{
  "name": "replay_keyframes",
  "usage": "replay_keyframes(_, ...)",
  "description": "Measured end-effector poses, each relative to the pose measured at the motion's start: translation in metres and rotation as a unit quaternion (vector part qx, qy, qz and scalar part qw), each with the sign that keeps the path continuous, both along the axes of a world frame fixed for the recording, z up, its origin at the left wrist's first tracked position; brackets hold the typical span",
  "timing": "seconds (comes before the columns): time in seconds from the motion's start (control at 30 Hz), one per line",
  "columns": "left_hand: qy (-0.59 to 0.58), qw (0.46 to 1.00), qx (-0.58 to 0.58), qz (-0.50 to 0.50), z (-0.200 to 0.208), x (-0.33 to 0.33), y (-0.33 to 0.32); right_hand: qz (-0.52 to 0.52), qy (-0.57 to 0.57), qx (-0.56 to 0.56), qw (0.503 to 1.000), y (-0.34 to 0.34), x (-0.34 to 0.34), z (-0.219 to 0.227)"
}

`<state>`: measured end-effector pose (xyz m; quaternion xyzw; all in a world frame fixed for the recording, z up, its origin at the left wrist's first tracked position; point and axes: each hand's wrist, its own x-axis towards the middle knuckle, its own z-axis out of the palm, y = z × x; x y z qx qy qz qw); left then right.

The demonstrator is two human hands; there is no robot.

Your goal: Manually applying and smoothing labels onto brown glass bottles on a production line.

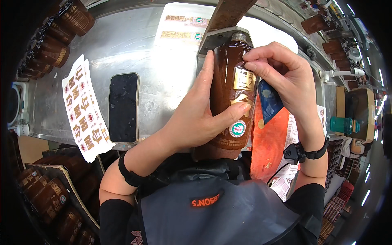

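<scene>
A brown glass bottle lies with its neck pointing away from me, against a metal stand. Gold characters and a round green-and-white emblem are on its front. My left hand is wrapped round the bottle's left side, thumb pressed on the lower gold character. At the bottle's upper right, my right hand pinches the edge of a clear film over the gold lettering. A dark blue pointed piece shows below the right hand; whether that hand holds it I cannot tell.
Strips of gold-lettered transfers and a black phone lie on the metal table to my left. Further label sheets lie beyond the bottle. An orange-red sheet is at its right. Brown bottles fill a crate at lower left.
</scene>
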<state>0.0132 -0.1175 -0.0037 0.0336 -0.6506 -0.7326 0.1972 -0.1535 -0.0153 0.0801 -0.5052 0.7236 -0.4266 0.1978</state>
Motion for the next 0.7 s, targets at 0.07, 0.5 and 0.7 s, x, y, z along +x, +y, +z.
replay_keyframes(0.07,-0.003,1.000,-0.013,0.003,0.000,0.000,-0.001,0.001,0.000,0.001,1.000,0.000,0.000,0.000)
replay_keyframes(0.5,-0.007,1.000,0.015,0.000,0.005,-0.002,0.000,-0.043,0.037,0.002,0.998,-0.004,-0.004,0.000)
replay_keyframes(0.7,-0.036,0.999,0.019,0.015,0.010,-0.001,0.002,-0.099,0.023,-0.028,0.994,-0.007,-0.026,-0.006)
